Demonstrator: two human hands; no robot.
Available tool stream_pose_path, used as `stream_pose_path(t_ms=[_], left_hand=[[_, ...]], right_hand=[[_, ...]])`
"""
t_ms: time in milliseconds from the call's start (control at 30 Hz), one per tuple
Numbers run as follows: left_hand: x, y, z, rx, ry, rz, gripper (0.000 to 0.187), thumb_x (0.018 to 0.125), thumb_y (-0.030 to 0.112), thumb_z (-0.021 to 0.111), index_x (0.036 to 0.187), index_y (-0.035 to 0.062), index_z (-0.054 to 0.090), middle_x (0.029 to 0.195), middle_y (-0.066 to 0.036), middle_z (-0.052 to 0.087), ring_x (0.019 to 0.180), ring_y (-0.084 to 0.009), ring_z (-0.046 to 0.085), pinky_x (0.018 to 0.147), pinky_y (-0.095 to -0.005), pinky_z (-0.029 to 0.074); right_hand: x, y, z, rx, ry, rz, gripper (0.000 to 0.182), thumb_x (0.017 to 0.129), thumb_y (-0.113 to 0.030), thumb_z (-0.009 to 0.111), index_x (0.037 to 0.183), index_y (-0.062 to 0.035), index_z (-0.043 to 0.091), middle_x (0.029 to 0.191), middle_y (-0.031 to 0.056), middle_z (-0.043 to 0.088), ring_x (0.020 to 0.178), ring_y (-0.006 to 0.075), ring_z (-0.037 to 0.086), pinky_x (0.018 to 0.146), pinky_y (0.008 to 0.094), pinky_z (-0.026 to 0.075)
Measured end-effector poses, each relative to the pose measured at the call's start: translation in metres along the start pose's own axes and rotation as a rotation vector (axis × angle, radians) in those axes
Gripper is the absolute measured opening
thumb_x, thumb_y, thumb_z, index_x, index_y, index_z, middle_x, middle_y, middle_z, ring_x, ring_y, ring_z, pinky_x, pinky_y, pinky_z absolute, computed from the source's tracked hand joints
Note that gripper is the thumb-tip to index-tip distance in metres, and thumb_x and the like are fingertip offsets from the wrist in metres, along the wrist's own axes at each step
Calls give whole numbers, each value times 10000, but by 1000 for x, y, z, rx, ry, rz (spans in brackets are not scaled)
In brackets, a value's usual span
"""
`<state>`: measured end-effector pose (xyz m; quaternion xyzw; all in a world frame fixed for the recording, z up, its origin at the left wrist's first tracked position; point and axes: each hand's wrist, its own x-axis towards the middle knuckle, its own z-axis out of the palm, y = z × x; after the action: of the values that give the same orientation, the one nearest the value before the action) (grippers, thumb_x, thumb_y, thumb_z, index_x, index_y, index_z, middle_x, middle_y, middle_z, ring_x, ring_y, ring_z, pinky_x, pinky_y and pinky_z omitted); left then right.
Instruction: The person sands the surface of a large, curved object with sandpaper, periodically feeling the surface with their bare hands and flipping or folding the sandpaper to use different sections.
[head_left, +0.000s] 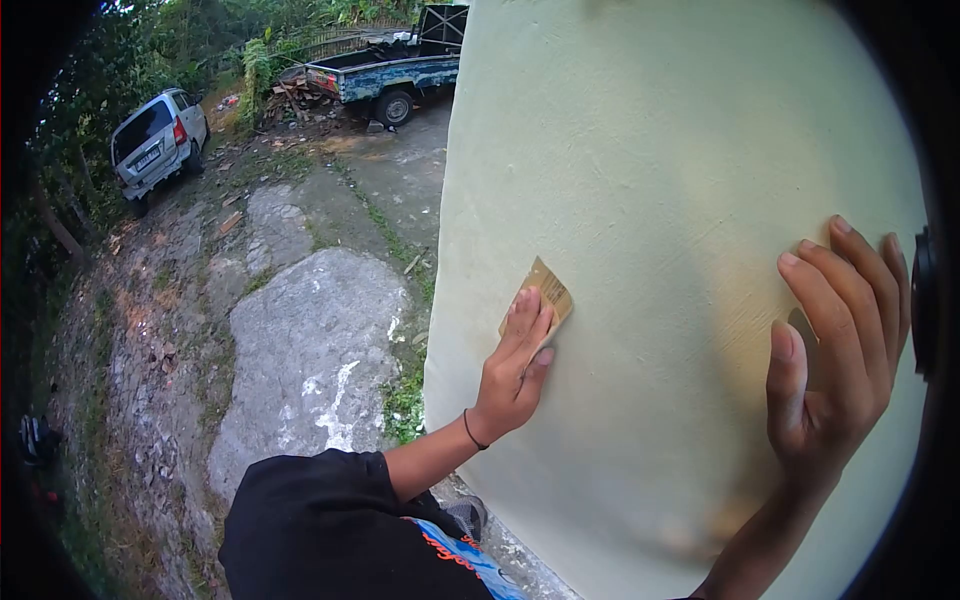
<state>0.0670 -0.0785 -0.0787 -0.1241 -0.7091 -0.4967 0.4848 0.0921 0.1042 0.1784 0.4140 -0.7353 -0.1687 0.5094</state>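
Note:
My left hand (515,365) presses a brown piece of sandpaper (556,297) with print on its back against the pale green wall (640,420). Its fingers lie over the sheet, and the thumb sits at the lower edge. A dark band circles that wrist. Farther right, my right hand (840,350) is open and holds nothing, its fingers spread and pointing up close over the wall. Faint scratches and small bumps show on the wall surface between the hands.
Left of the wall's edge lies rough ground with a concrete slab (310,350) and grass patches. A silver car (160,145) and a blue truck bed (400,78) stand farther back. A shoe (466,518) shows at the wall's foot.

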Motion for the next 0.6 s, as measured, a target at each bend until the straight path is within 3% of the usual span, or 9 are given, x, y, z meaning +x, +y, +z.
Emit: stream_pose_path(t_ms=[167,267,433,600], left_hand=[[85,7,-10,-41,128,56,463,950,99,445,1375,-69,364,1467,-249,287,1395,-357,211,1131,-424,183],[75,18,0,-5,131,88,470,941,78,455,1375,-74,358,1466,-254,285,1396,-357,208,1133,-420,178],[-19,19,16,7,-123,43,450,934,58,439,1342,-123,377,1455,-319,249,1392,-417,174,1129,-456,153],[63,15,3,-11,34,150,453,947,81,437,1355,-104,373,1475,-278,246,1402,-391,159,1129,-444,149]], right_hand=[[0,1,1,12,-1,23,250,845,-165,482,952,-60,683,981,116,677,1105,298,589,1078,503,333],[0,0,1,2,-8,20,246,843,-167,487,952,-64,683,981,115,679,1108,294,589,1078,503,334],[0,2,0,-19,-17,3,248,847,-165,487,968,-66,679,992,115,678,1117,296,586,1078,504,335],[-1,9,-4,-24,-70,-42,274,897,-189,463,1031,-66,667,1017,132,671,1131,325,575,1066,503,353]])
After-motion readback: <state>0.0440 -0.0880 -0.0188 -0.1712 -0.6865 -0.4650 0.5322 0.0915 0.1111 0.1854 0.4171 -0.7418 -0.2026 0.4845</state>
